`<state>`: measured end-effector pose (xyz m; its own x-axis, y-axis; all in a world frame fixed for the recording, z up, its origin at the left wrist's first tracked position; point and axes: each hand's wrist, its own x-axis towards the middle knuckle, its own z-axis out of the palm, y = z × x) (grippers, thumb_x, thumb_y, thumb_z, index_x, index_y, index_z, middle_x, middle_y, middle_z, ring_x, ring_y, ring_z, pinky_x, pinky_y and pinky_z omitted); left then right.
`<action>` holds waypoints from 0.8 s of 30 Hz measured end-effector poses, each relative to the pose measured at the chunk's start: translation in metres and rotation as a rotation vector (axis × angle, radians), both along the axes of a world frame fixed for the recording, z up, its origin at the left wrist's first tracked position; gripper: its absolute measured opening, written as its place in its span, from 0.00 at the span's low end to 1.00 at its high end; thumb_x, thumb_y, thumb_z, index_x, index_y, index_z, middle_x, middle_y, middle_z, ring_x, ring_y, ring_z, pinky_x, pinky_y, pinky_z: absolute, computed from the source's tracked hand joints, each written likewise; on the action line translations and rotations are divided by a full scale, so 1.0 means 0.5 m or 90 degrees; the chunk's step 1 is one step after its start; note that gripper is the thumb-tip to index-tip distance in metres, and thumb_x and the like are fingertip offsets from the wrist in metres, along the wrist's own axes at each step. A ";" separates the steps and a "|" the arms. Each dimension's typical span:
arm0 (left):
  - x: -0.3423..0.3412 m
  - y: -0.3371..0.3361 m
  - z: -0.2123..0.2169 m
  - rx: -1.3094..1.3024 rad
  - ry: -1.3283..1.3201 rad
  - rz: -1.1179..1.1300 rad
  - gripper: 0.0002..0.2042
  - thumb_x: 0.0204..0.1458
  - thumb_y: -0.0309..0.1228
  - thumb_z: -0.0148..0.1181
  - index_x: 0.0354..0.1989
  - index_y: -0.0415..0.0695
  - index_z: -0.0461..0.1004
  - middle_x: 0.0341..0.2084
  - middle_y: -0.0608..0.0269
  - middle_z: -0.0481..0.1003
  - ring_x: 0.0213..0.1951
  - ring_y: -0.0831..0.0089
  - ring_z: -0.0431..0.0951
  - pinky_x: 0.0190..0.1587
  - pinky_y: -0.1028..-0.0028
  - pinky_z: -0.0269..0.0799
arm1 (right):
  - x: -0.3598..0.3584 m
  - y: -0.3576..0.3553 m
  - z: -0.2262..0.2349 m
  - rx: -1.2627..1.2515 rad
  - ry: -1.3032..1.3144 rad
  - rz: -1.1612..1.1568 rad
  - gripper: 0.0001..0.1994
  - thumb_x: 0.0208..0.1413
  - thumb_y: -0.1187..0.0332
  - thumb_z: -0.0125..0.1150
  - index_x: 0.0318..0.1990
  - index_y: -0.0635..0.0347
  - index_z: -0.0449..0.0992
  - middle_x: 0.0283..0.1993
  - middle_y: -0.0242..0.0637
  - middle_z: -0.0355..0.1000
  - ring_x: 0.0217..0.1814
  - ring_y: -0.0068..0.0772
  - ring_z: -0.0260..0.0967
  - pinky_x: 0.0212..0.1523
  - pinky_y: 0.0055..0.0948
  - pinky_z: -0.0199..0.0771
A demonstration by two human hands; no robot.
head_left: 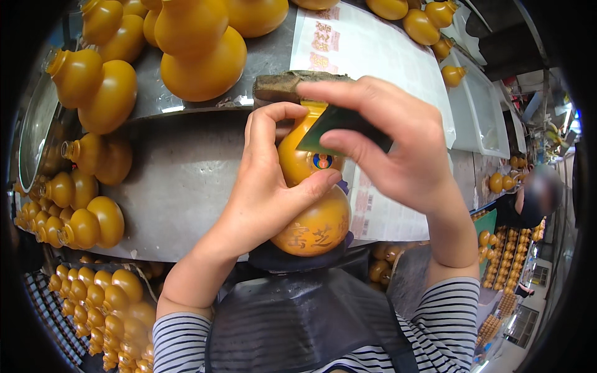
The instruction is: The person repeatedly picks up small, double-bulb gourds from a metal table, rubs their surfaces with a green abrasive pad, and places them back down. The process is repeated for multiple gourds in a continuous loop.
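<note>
Amber-yellow plastic everywhere, glossy and gourd-shaped. Gripping one gourd bottle (pixel 309 205) around its waist with the left hand (pixel 264 186), thumb pressing the front just beside a small round sticker (pixel 322 161), fingers curling over the neck from behind. Holding it out over the near edge of the grey metal table (pixel 180 186), just above a dark apron (pixel 298 323), probably to keep the printed face turned toward the eyes and steady for work on the upper bulb. Pinching a thin dark green card (pixel 339 127) in the right hand (pixel 398 149), index finger stretching along its top, thumb underneath, the flat edge lying against the bottle's upper bulb as though for smoothing or scraping there. Both hands closing on something, neither one spread wide.

Standing nearly upright in the grip, long axis running from the fat lower bulb near the apron up to the narrow neck, mouth pointing away toward the table and tilting slightly left; the cap end hiding behind fingers and card.

Resting just behind the hands, a worn brownish block (pixel 292 84). Lying further back, white sticker sheets (pixel 367 50). Crowding the table's left and far side, more gourd bottles (pixel 199 56), several lying on their sides, with trays of smaller ones (pixel 106 311) below.
</note>
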<state>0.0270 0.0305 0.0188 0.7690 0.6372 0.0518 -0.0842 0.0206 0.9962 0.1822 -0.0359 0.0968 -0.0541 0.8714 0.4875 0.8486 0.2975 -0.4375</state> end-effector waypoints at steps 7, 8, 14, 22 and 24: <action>0.000 -0.002 0.005 0.021 0.019 -0.009 0.34 0.42 0.32 0.71 0.56 0.39 0.58 0.49 0.54 0.60 0.52 0.63 0.65 0.57 0.66 0.65 | -0.004 0.001 -0.030 0.053 -0.081 -0.031 0.19 0.41 0.78 0.67 0.45 0.60 0.76 0.33 0.38 0.74 0.32 0.39 0.72 0.32 0.32 0.73; 0.000 -0.001 0.007 0.002 0.011 -0.014 0.34 0.42 0.32 0.71 0.56 0.39 0.58 0.50 0.55 0.61 0.52 0.63 0.66 0.57 0.66 0.65 | -0.001 0.000 -0.032 0.068 -0.095 -0.035 0.18 0.42 0.76 0.66 0.44 0.60 0.76 0.34 0.37 0.75 0.33 0.41 0.72 0.33 0.34 0.73; -0.020 0.016 -0.013 -0.191 -0.159 -0.078 0.22 0.66 0.44 0.45 0.59 0.39 0.60 0.51 0.58 0.67 0.55 0.73 0.64 0.59 0.74 0.59 | -0.031 -0.067 -0.017 0.099 -0.207 0.002 0.14 0.38 0.73 0.67 0.37 0.57 0.81 0.35 0.32 0.77 0.35 0.30 0.74 0.30 0.27 0.69; -0.016 0.005 0.000 -0.141 -0.149 -0.064 0.27 0.65 0.49 0.43 0.60 0.37 0.59 0.52 0.56 0.65 0.56 0.72 0.64 0.60 0.74 0.58 | -0.053 -0.115 -0.037 0.129 -0.188 0.024 0.08 0.37 0.70 0.68 0.30 0.56 0.79 0.33 0.32 0.77 0.33 0.29 0.74 0.29 0.27 0.66; -0.017 0.004 0.002 -0.149 -0.150 -0.068 0.28 0.64 0.50 0.46 0.60 0.36 0.58 0.52 0.55 0.65 0.56 0.71 0.64 0.60 0.73 0.59 | -0.029 -0.117 -0.026 0.133 -0.179 0.031 0.07 0.39 0.70 0.68 0.29 0.56 0.78 0.33 0.32 0.77 0.34 0.29 0.74 0.31 0.28 0.67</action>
<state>0.0184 0.0325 0.0198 0.8164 0.5692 0.0975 -0.2957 0.2671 0.9172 0.1676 -0.0944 0.0836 -0.2505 0.7480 0.6146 0.9099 0.3987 -0.1144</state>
